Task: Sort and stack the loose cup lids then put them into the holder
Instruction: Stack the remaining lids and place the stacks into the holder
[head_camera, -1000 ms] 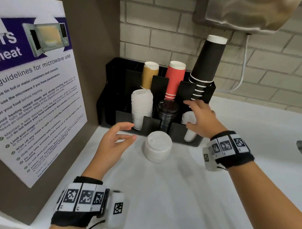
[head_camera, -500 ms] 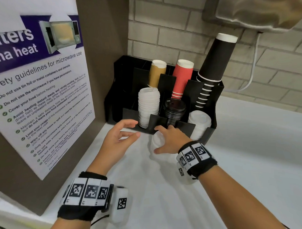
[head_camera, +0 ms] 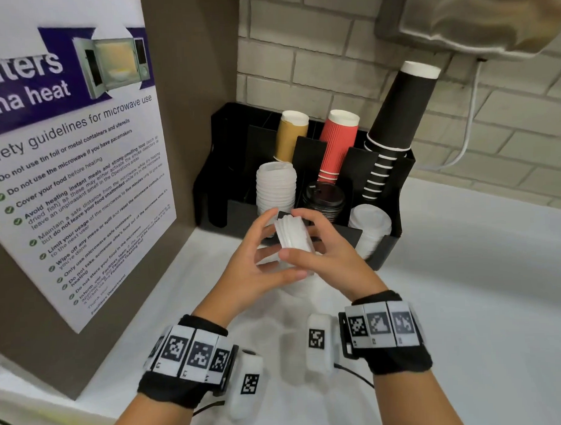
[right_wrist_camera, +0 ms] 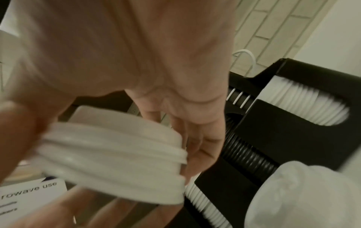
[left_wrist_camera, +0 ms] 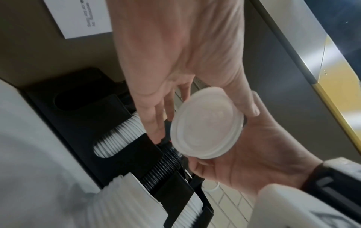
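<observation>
I hold a short stack of white lids (head_camera: 292, 235) on its side in front of the black holder (head_camera: 385, 250). My right hand (head_camera: 300, 236) grips it from the right, thumb across the front. My left hand (head_camera: 260, 254) cups it from the left, thumb and fingers on its rim. In the left wrist view the stack's flat face (left_wrist_camera: 207, 123) shows between both hands. In the right wrist view the stack (right_wrist_camera: 113, 162) is blurred. The holder's front slots carry white lids (head_camera: 276, 187), black lids (head_camera: 323, 198) and more white lids (head_camera: 370, 225). A white shape (head_camera: 302, 289) lies under my hands, mostly hidden.
Tan (head_camera: 290, 132), red (head_camera: 337, 143) and black cups (head_camera: 396, 119) stand in the holder's back row; its left compartment (head_camera: 215, 195) looks empty. A microwave poster (head_camera: 74, 175) hangs on the left panel. A dispenser (head_camera: 456, 15) overhangs at top right. White counter spreads to the right.
My right hand left the holder's right slot, came down on the lids on the counter and lifted a stack. My left hand closed in on it from the left.
</observation>
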Tool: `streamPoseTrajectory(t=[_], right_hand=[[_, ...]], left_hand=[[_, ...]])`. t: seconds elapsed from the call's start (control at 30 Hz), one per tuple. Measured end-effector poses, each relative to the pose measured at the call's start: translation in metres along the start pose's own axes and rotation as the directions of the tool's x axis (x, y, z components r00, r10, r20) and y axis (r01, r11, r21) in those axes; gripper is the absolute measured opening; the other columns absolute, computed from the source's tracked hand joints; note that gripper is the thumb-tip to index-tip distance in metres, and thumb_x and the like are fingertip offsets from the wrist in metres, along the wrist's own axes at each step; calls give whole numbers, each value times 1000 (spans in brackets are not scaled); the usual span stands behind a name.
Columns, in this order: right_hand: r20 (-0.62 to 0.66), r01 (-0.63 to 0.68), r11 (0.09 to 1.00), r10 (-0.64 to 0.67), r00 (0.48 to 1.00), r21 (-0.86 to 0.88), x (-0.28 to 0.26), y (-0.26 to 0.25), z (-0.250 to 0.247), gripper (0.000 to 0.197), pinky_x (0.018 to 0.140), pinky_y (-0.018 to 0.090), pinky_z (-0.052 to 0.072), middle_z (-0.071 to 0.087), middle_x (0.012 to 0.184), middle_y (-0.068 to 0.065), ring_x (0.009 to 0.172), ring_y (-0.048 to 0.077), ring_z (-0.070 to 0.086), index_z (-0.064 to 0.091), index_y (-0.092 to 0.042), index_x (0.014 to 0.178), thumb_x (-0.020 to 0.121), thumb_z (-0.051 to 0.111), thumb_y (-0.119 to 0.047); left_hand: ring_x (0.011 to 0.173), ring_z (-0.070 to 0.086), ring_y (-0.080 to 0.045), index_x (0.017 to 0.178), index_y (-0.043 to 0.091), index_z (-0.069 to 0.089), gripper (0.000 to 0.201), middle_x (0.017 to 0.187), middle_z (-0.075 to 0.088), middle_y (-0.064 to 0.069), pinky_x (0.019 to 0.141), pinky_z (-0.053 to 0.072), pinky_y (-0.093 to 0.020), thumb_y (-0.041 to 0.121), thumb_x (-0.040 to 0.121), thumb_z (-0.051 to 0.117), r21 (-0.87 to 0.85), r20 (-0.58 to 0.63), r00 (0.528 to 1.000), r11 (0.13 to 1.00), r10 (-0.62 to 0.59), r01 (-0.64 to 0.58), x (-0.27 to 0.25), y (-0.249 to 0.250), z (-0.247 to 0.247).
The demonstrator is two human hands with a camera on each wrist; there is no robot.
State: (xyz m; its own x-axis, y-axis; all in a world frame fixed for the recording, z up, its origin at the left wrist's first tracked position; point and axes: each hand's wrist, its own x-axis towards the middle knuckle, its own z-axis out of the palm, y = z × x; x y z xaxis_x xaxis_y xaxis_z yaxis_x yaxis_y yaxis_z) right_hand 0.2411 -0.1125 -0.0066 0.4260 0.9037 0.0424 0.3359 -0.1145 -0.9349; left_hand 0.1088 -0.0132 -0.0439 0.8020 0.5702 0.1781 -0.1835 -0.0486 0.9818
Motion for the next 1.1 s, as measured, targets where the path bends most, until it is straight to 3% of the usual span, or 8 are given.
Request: streamPoseTrajectory(t=[0.2,0.3,0.43,0.5,0.8,0.97,1.1], right_hand=[[70,-6,998,2,998,65,-12,-1,-11,72,100,37,48,62,122,-8,116,11,58,53,-41,128,62,81,-46],[98,10,998,-15,995,59,-17,-2,-16,68,96,30,48,63,122,-8,115,9,58,50,-46,129,68,80,-41],[95,40,997,-47,994,68,-20,-5,-16,67,93,26,49,64,120,-5,113,9,60,51,-41,129,70,80,-27],[74,56,996,-60,995,65,-21,-7,-16,66,92,26,48,64,120,-5,112,9,60,52,-38,127,69,82,-25],[40,76,997,-76,996,22,-20,-8,-15,67,96,39,52,63,118,-8,109,10,61,54,-42,123,65,86,-28],[25,86,996,-86,996,16,-15,-5,-22,63,88,32,54,63,115,-7,104,10,63,55,-45,118,64,84,-29],[-195,95,995,-94,976,-5,1,-6,-71,62,69,21,54,61,109,-1,90,9,66,57,-43,114,64,86,-20]], left_hand=[[119,60,-17,135,44,48,90,134,54,9,85,57,-33,29,56,89,-29,91,995,999,46,-43,-3,4,-1],[122,58,-18,136,39,47,89,136,53,8,83,57,-33,22,59,89,-47,105,993,998,54,-49,-4,5,0],[122,57,-16,137,34,47,91,136,52,6,81,57,-31,8,61,90,-71,90,994,996,63,-57,-4,5,3],[122,57,-14,138,32,46,92,133,52,6,80,57,-30,9,60,89,-75,86,994,995,64,-58,-4,5,4],[124,55,-11,137,37,46,93,131,55,14,82,57,-30,4,61,88,-67,83,995,997,55,-49,-3,3,3],[127,53,-8,140,40,43,97,139,51,14,94,54,-33,13,58,89,-78,61,998,997,30,-25,-1,2,2],[125,54,-5,136,42,44,91,141,49,13,96,52,-26,22,58,85,-44,-24,999,999,21,-22,-1,1,-8]])
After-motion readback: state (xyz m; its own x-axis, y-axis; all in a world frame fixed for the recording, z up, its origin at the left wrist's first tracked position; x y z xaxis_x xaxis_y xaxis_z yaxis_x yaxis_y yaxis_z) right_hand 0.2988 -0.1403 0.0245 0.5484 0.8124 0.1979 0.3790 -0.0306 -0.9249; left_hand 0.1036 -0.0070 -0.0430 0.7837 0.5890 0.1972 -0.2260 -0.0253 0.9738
